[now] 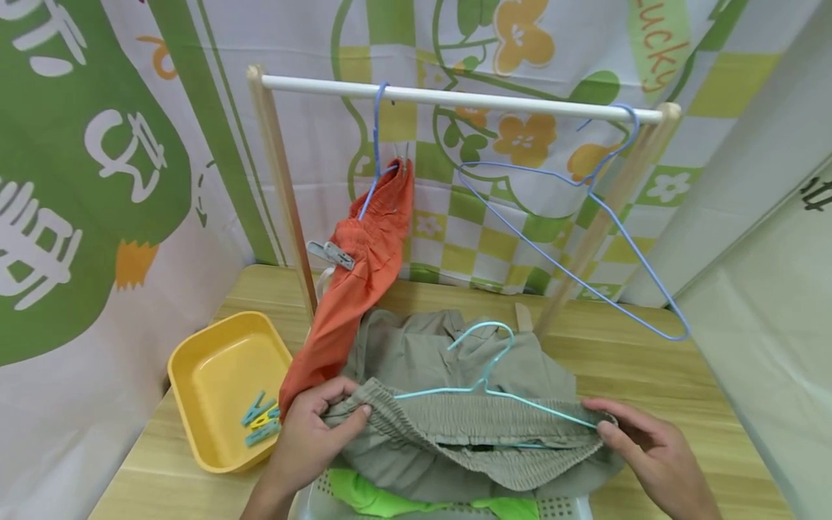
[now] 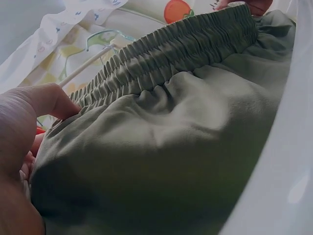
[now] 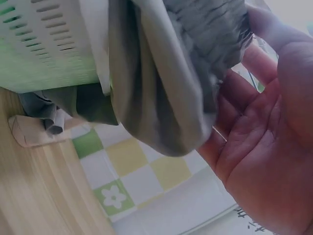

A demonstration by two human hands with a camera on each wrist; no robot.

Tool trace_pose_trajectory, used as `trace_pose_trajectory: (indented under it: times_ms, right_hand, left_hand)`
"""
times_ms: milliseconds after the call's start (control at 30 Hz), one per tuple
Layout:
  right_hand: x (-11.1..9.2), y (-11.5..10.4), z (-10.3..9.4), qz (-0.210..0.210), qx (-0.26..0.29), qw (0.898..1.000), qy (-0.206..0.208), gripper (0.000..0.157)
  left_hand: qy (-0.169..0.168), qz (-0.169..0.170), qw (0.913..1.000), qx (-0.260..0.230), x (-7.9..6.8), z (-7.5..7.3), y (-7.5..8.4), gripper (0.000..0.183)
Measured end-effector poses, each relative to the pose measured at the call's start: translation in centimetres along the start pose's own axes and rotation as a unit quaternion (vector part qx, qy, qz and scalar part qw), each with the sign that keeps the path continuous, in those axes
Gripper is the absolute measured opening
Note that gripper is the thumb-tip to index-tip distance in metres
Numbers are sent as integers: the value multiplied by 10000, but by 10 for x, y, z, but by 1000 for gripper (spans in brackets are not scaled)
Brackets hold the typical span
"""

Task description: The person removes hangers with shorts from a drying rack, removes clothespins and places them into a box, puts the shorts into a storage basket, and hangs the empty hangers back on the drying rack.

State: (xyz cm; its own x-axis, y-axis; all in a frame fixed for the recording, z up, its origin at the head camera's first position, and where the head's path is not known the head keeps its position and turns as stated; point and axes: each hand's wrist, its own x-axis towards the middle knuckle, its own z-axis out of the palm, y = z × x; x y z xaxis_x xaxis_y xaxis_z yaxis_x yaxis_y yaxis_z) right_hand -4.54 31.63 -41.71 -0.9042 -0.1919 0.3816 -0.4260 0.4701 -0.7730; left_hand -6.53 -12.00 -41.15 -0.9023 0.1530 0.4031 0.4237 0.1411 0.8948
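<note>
Grey-green trousers with a gathered elastic waistband lie over a white basket, their legs spread toward the back. A mint-green wire hanger sits in the waist opening, its hook pointing up and its lower bar partly hidden by cloth. My left hand pinches the waistband's left end between thumb and fingers; the left wrist view shows the thumb on the elastic. At the other end my right hand grips the waistband by the hanger's right corner, thumb in front and fingers behind.
A white rail on wooden posts carries orange trousers clipped with a grey clothespin, and a bare blue hanger. Left stands a yellow tray with several clothespins. Bright green cloth lies in the white basket.
</note>
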Motion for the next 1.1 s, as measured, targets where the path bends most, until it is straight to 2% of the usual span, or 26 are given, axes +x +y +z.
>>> trace_pose_trajectory:
  times_ms: [100, 233, 367, 500, 633, 767, 900, 967, 1100]
  right_hand:
    - [0, 0, 4, 24, 655, 9974, 290, 32]
    - [2, -4, 14, 447, 1352, 9845, 1028, 21]
    - [5, -9, 19, 756, 1339, 9781, 1401, 18]
    - [6, -9, 19, 419, 1524, 9788, 1305, 20]
    - [5, -7, 18, 181, 1459, 9822, 1165, 25]
    - [4, -2, 16, -334, 1296, 9866, 930, 33]
    - [4, 7, 11, -961, 1564, 9802, 745, 35]
    - [2, 10, 8, -1072, 1784, 9755, 717, 33]
    - [-6, 9, -1, -1001, 2198, 9685, 613, 30]
  left_hand:
    - [-130, -112, 9998, 141, 1, 0, 1, 17]
    - [-346, -63, 9985, 410, 2, 1, 3, 16]
    - [-599, 95, 9944, 862, 4, 5, 5, 15]
    - [-862, 366, 9888, 1158, 8, 9, 9, 15]
    - [-937, 442, 9895, 1008, 10, 11, 12, 14]
    - [-804, 294, 9943, 640, 8, 10, 12, 14]
    - [-583, 187, 9976, 337, 6, 8, 9, 15]
    - [-442, 196, 9985, 247, 5, 6, 8, 16]
    - [-179, 335, 9993, 56, 4, 3, 6, 20]
